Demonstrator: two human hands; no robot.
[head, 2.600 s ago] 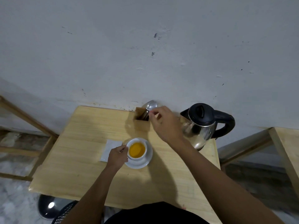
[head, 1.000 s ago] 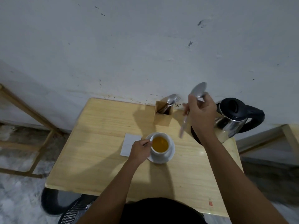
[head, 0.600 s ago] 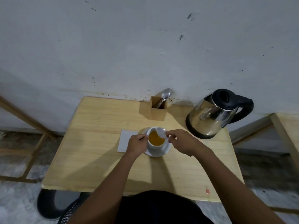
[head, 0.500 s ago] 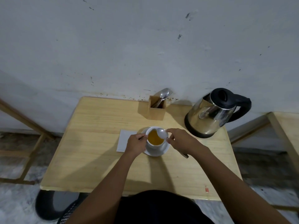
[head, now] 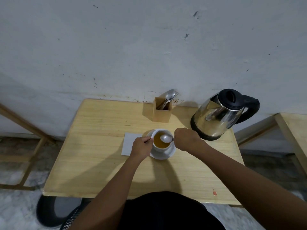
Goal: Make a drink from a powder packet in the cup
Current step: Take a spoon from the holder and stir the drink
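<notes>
A white cup (head: 158, 148) of amber liquid stands on a white saucer (head: 171, 153) in the middle of the wooden table (head: 99, 146). My left hand (head: 141, 148) grips the cup's left side, where its handle seems to be. My right hand (head: 186, 138) holds a metal spoon (head: 166, 138), whose bowl hovers over the liquid's right half. A white paper packet (head: 128, 145) lies flat just left of the saucer, partly under my left hand.
A steel kettle (head: 217, 117) with a black lid and handle stands at the table's back right. A wooden cutlery holder (head: 162, 112) with spoons and a fork sits against the wall. A second table (head: 294, 130) is at far right, and a dark bin (head: 49, 211) sits below left.
My right hand drew a spoon from the holder, carried it down to the cup, and now has its bowl over the liquid. My left hand stayed on the cup.
</notes>
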